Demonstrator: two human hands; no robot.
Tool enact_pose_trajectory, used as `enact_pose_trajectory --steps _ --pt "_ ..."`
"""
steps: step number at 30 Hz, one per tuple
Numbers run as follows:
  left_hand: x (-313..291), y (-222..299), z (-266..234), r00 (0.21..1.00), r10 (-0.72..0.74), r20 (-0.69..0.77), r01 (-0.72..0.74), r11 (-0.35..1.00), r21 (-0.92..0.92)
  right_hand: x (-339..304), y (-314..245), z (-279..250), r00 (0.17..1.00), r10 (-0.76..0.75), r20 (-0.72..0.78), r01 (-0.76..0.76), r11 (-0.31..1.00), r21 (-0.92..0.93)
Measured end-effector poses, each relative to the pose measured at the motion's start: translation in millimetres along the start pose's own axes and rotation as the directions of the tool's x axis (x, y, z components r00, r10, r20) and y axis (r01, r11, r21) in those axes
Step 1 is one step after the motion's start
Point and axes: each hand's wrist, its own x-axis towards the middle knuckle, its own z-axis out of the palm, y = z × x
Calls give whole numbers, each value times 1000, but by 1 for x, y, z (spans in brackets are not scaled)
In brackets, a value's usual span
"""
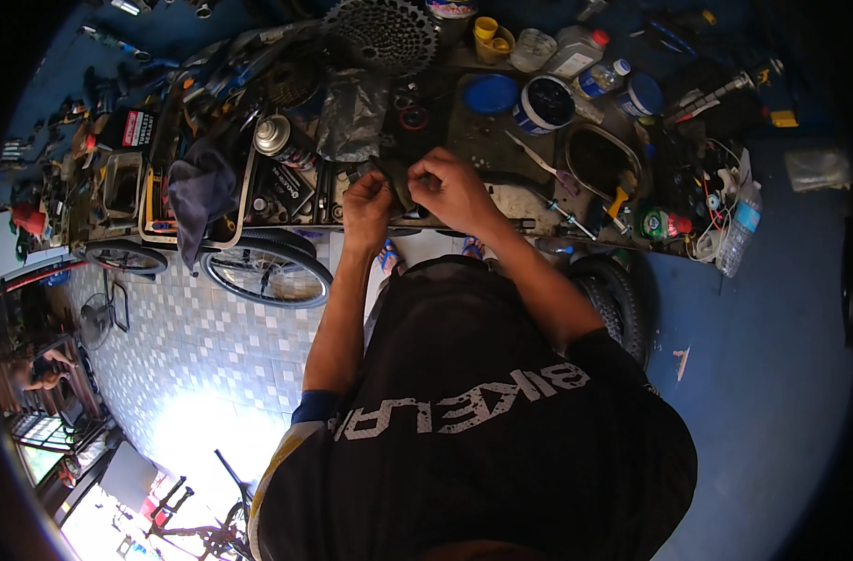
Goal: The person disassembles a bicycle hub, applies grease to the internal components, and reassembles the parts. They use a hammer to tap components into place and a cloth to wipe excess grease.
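Note:
Over the near edge of the cluttered workbench (515,201), my two hands are close together. My left hand (365,203) is closed, thumb and fingers pinched around something small and dark that I cannot make out. Just to its right, my right hand (452,192) is curled with its fingertips pressed together; what it holds, if anything, is hidden. A narrow dark piece (397,183) shows between them, too dim to name. Beyond my hands lie a crumpled clear plastic bag (351,117) and a small red-rimmed ring (413,118).
A spray can (273,136) and a grey rag (203,187) are on the left. A large bicycle cassette (381,35) lies at the back. To the right are a blue-and-white tub (545,103), scissors (543,164) and a water bottle (739,229). Bicycle wheels (265,271) stand below the bench.

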Motion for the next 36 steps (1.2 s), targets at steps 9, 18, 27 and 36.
enact_pose_trajectory --steps 9,18,27,36 --pt "-3 -5 8 999 -23 -46 19 995 -96 -8 -14 6 998 36 -53 -34 999 43" --pt "-1 -14 -10 996 -2 89 10 996 -90 -14 -19 0 999 8 -39 -10 999 -52" --pt "-7 4 1 995 -74 66 92 944 -318 -17 -18 8 987 -92 -132 77 991 -113" --pt "-5 5 -9 989 -124 84 130 988 -78 -14 -15 10 949 -238 -209 174 943 -285"
